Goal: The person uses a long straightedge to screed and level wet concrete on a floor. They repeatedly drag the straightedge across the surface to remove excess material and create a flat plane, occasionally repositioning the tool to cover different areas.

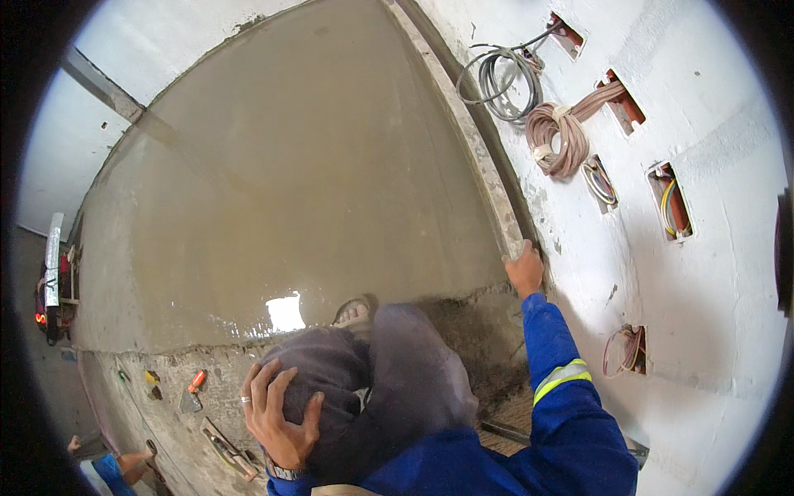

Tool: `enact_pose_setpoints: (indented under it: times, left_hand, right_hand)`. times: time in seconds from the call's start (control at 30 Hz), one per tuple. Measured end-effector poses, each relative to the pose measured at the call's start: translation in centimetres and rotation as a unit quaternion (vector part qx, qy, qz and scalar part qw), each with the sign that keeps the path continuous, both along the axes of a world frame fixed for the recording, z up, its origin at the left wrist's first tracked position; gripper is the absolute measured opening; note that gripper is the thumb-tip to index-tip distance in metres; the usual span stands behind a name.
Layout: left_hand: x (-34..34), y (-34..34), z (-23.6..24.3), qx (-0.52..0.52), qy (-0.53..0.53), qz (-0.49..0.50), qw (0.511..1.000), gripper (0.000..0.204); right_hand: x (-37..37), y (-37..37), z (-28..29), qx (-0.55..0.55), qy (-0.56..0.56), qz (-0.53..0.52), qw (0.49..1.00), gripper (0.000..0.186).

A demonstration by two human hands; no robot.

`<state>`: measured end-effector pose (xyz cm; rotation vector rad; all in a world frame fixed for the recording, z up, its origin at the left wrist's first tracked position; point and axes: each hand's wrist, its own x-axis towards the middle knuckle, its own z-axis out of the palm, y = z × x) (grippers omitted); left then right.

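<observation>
My right hand (524, 270) is closed around the near end of a long, pale straightedge (463, 120). The straightedge runs away from me along the foot of the right wall, on the edge of a smooth, wet grey screed floor (306, 165). My left hand (284, 416) lies with spread fingers on my bent knee (327, 376) and holds nothing. Below it to the left, a small trowel with an orange handle (197, 381) and a long-bladed hand float (227, 450) lie on rough concrete. My sandalled foot (354, 312) is at the screed's near edge.
Coils of black cable (509, 83) and brown conduit (560, 140) hang from boxes in the white right wall (703, 331). Tools or bags (58, 285) stand at the far left. Another person's legs (128, 467) show at lower left. Light glares off the wet surface.
</observation>
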<state>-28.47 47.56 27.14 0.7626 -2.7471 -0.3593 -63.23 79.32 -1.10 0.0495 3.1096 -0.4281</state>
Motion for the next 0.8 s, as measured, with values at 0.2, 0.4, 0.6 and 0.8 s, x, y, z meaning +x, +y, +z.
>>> enact_pose_setpoints:
  times: [0.2,0.4,0.6,0.8]
  left_hand:
    - [-0.2,-0.2,0.0,0.022,0.0,-0.012,1.0,0.045]
    - [-0.2,-0.4,0.3,0.025,-0.009,-0.021,0.999,0.043]
    - [-0.1,-0.4,0.5,0.027,0.001,-0.035,0.999,0.043]
    - [0.3,-0.7,0.4,0.023,0.026,-0.041,0.999,0.044]
  right_hand:
    - [-0.3,0.3,-0.1,-0.009,-0.011,-0.004,1.0,0.066]
    - [0.2,0.7,-0.3,-0.02,0.012,0.001,1.0,0.066]
    - [-0.7,0.6,-0.2,-0.02,-0.024,0.01,0.999,0.078]
    - [-1.4,-0.9,3.8,-0.188,-0.06,0.011,0.98,0.06]
